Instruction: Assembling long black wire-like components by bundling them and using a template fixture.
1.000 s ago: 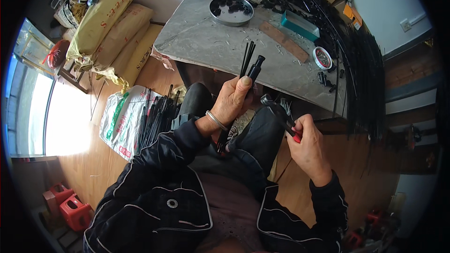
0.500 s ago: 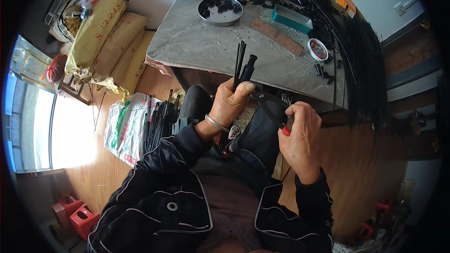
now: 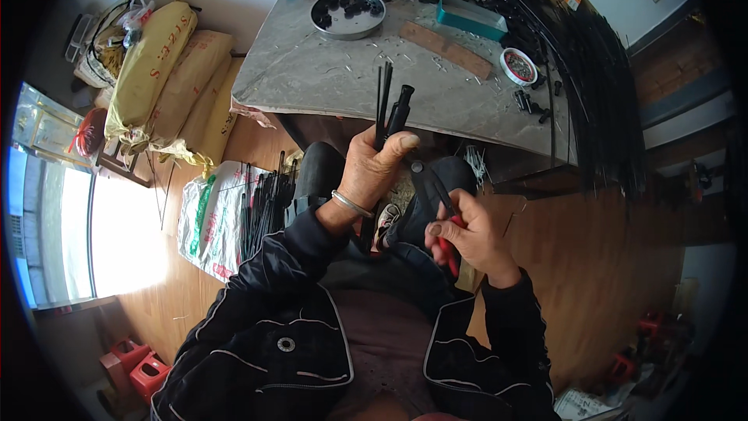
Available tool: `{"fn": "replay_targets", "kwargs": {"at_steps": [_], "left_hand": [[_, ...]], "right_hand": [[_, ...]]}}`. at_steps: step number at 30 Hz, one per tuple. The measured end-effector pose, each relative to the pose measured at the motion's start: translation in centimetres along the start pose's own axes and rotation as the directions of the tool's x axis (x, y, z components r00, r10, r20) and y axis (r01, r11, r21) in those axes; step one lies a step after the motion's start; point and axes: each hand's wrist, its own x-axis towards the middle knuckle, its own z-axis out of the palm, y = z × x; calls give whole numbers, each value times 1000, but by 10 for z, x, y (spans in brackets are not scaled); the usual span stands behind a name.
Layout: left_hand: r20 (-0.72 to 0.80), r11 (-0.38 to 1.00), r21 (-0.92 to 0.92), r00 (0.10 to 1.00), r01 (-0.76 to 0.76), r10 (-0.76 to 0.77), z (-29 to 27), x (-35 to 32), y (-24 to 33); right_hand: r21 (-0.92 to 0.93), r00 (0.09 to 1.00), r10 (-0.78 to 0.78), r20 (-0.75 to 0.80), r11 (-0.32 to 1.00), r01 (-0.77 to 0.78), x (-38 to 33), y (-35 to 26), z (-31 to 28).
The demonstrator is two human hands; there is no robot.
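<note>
My left hand (image 3: 366, 171) is closed around several thin black rods (image 3: 382, 101) and a thicker black tubular piece (image 3: 400, 109). Their upper ends stick up past my thumb, and their lower part shows below the wrist. In my right hand (image 3: 477, 235) is a pair of pliers (image 3: 427, 185) with dark jaws and red handles, held over my right thigh. The jaws point up toward my left hand and sit just below its thumb, apart from the rods. My right fingers partly hide the handles.
Ahead stands a grey table (image 3: 312, 70) with a round metal pan (image 3: 348, 14), a teal box (image 3: 471, 19), a wooden strip (image 3: 444, 49), a small round tub (image 3: 518, 67) and heaped black parts. Long black rods (image 3: 600, 109) overhang its right side. More rods (image 3: 266, 203) lie at floor level, left.
The pliers have moved down and left, away from the tubular piece, and my right hand has turned with them. My left hand keeps the rods, shifted slightly left in view.
</note>
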Motion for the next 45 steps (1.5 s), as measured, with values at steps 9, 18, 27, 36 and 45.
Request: {"fn": "replay_targets", "kwargs": {"at_steps": [9, 18, 27, 36, 45], "left_hand": [[118, 987, 161, 993, 0, -19, -5, 0, 24], [122, 999, 44, 992, 18, -23, 3, -4, 17], [95, 1000, -17, 995, 7, -6, -4, -7, 16], [82, 986, 111, 990, -124, 115, -3, -12, 15], [241, 998, 0, 968, -67, 65, -3, -10, 18]], "right_hand": [[-248, 972, 109, 206, 967, -56, -5, -8, -11], [739, 807, -145, 573, 516, -433, -20, 35, 3], [-13, 991, -129, 40, 991, 129, -15, 10, 2], [-64, 885, 334, 325, 941, -332, -20, -23, -3], [450, 883, 244, 400, 787, -421, -32, 10, -21]]}}
